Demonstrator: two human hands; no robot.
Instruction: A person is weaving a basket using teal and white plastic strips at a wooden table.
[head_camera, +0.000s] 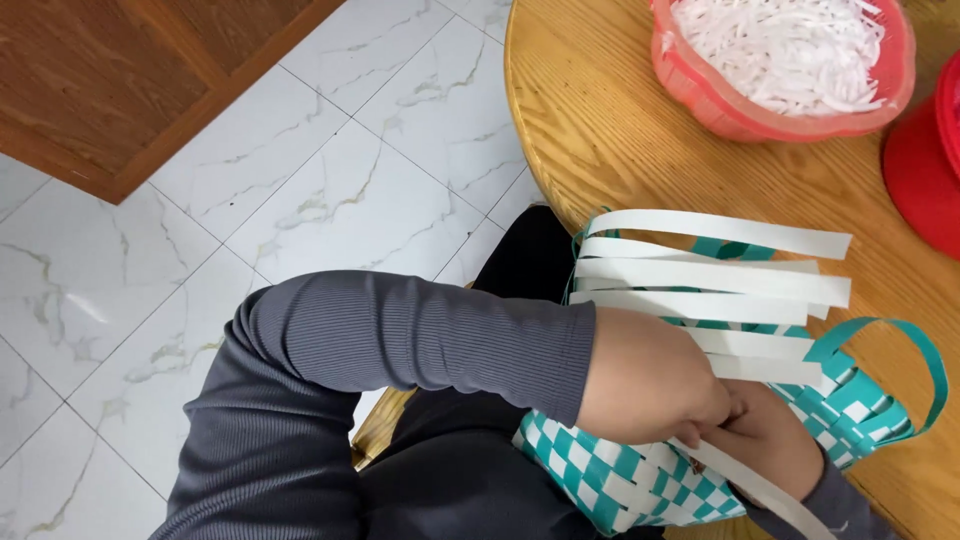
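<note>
A half-woven basket (640, 480) of teal and white plastic strips rests on my lap against the table edge. Several loose white strips (715, 275) stick out of it to the right, and a teal handle loop (905, 350) curves over its right side. My left hand (650, 385), in a grey ribbed sleeve, presses on the weave and pinches a white strip. Just beside it, my right hand (770, 435) grips the same white strip (765, 490), which runs down to the lower right.
A round wooden table (610, 130) fills the upper right. On it stands a pink basket of white shreds (790, 60); a red container (925, 165) sits at the right edge. White marble floor tiles (330, 190) and a wooden panel (120, 80) lie to the left.
</note>
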